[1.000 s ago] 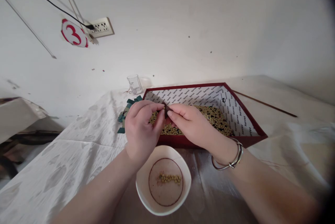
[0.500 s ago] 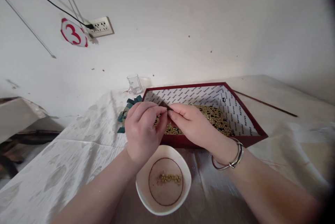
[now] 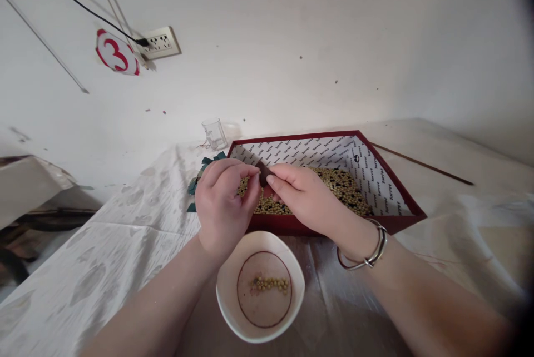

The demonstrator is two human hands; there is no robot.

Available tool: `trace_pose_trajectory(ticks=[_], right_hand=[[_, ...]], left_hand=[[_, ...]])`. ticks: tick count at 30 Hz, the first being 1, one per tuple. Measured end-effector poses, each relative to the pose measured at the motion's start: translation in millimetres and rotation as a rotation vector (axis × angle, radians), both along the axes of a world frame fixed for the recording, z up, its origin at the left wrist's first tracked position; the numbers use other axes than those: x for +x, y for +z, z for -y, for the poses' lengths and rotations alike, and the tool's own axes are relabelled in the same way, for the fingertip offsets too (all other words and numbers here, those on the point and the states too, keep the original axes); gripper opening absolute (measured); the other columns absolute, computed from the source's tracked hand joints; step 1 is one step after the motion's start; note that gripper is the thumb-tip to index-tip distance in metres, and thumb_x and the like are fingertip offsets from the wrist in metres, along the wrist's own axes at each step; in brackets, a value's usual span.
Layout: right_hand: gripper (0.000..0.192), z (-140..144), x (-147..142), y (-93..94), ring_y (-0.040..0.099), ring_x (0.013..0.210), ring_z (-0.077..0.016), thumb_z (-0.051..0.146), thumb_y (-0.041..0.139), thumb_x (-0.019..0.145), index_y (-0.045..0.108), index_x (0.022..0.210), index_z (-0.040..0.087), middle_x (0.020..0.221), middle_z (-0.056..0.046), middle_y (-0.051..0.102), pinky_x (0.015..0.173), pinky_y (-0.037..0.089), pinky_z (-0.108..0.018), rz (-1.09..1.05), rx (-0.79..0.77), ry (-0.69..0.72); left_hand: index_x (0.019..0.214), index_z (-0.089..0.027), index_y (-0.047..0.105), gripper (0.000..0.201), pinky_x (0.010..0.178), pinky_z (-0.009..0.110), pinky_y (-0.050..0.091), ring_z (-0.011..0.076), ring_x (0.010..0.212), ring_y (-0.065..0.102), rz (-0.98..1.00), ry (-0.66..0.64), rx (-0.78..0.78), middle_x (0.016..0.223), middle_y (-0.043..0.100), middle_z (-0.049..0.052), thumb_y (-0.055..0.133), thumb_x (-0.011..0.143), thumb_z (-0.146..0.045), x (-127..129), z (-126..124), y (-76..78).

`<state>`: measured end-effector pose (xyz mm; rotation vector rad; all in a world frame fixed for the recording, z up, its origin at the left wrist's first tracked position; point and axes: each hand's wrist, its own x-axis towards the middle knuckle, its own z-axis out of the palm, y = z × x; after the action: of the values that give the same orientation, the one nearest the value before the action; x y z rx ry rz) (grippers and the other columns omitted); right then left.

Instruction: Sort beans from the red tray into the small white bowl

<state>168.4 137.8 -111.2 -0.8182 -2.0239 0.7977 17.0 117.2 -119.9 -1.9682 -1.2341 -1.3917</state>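
Over the near side of the box, my right hand (image 3: 306,193) pinches a small dark brown flat piece (image 3: 263,174) that looks like sandpaper. My left hand (image 3: 223,198) is closed in a pinch just left of that piece; whatever sits between its fingertips is too small to make out. Below the hands stands a white bowl (image 3: 228,296) with a dark ring inside and a few yellowish beads (image 3: 273,284) on its bottom. The dark red box (image 3: 396,180), lined with printed paper, holds many yellowish and dark beads (image 3: 344,187), partly hidden behind my hands.
A clear glass mug (image 3: 214,134) stands by the wall, left of the box. Green strips (image 3: 195,186) lie behind my left hand. A thin brown stick (image 3: 425,164) rests right of the box. The table has a pale patterned cloth (image 3: 125,229). A socket (image 3: 162,43) is on the wall.
My left hand has shifted slightly left, and its fingertips have drawn apart from my right hand's. More of the brown piece now shows between them.
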Motion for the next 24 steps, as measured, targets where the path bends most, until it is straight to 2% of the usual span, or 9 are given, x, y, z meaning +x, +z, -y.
trace_pose_trajectory(ticks=[14,20,24], right_hand=[[0.025,-1.0,0.2,-0.2,0.044,0.058,-0.0118,0.022,0.041,0.087,0.041,0.063,0.02,0.058,0.004,0.044,0.056,0.033,-0.025,0.011,0.006,-0.022],[0.025,-0.8,-1.6,-0.7,0.042,0.058,-0.0114,0.02,0.041,0.087,0.039,0.062,0.02,0.058,0.004,0.042,0.055,0.032,-0.025,-0.006,0.01,-0.01],[0.023,-1.1,-0.8,-0.9,0.046,0.061,-0.0117,0.02,0.04,0.088,0.045,0.065,0.019,0.062,0.003,0.048,0.058,0.034,-0.025,-0.009,0.002,0.015]], left_hand=[[0.082,-0.019,0.061,0.009,0.072,0.029,0.05,0.0143,0.08,0.06,0.045,-0.001,-0.06,0.083,0.063,0.002,0.062,0.073,-0.016,0.9,0.7,0.6],[0.081,-0.018,0.06,0.008,0.075,0.029,0.049,0.014,0.082,0.058,0.003,-0.049,-0.075,0.084,0.062,0.002,0.062,0.074,-0.015,1.8,2.3,1.6],[0.082,-0.018,0.06,0.007,0.075,0.029,0.049,0.0142,0.083,0.058,0.025,-0.018,-0.079,0.083,0.061,0.002,0.061,0.076,-0.015,-0.4,1.1,2.2]])
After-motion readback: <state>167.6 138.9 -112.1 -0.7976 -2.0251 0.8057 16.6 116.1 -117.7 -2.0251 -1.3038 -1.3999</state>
